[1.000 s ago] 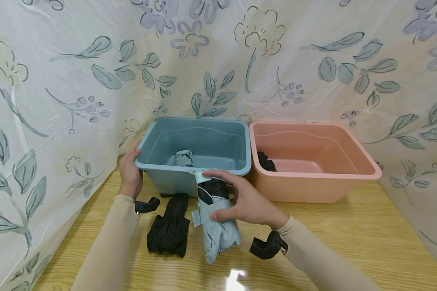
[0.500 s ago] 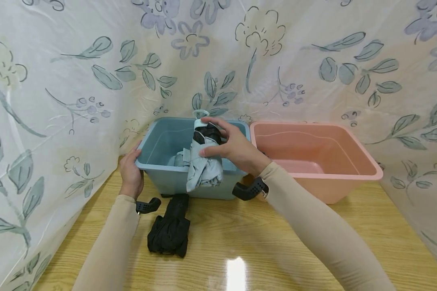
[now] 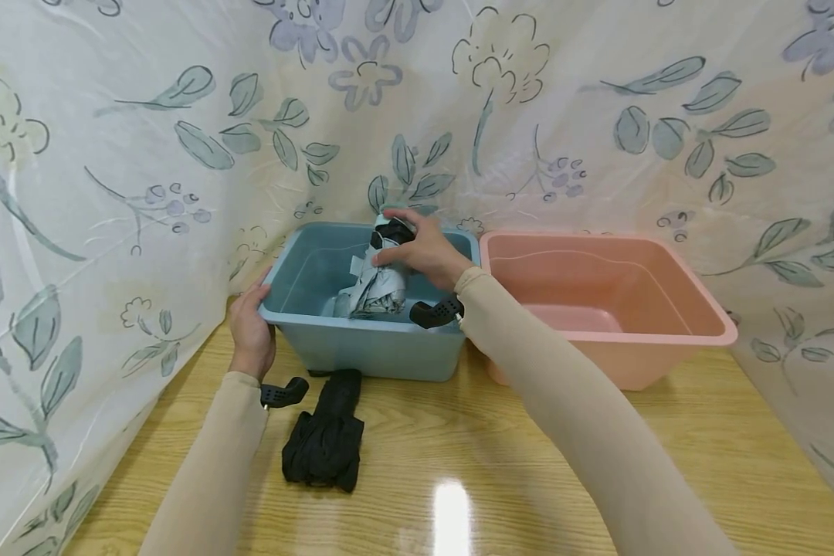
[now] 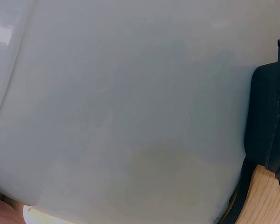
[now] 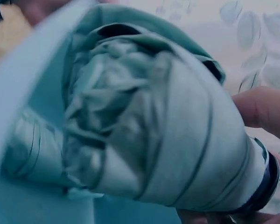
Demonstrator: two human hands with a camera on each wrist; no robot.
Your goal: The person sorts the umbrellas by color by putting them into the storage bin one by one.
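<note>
My right hand (image 3: 427, 249) grips a folded pale blue-grey umbrella (image 3: 384, 287) inside the mouth of the blue bin (image 3: 389, 328). The umbrella's black section and handle point toward the back wall. In the right wrist view, the bunched end of the umbrella (image 5: 177, 121) fills the middle, with fingers (image 5: 263, 112) round its narrower part. Another pale rolled bundle (image 5: 32, 147) lies in the bin, partly hidden. With my left hand (image 3: 252, 332) I hold the bin's left rim. A folded black umbrella (image 3: 323, 444) lies on the table before the bin.
A pink bin (image 3: 598, 337) stands right beside the blue one. My right forearm crosses its near left corner. Both bins sit on the wooden table (image 3: 417, 463), with a floral sheet (image 3: 563, 93) behind and at the sides.
My right hand has lifted the pale umbrella from in front of the blue bin, over its near rim and down into its mouth. My left hand has stayed on the rim.
</note>
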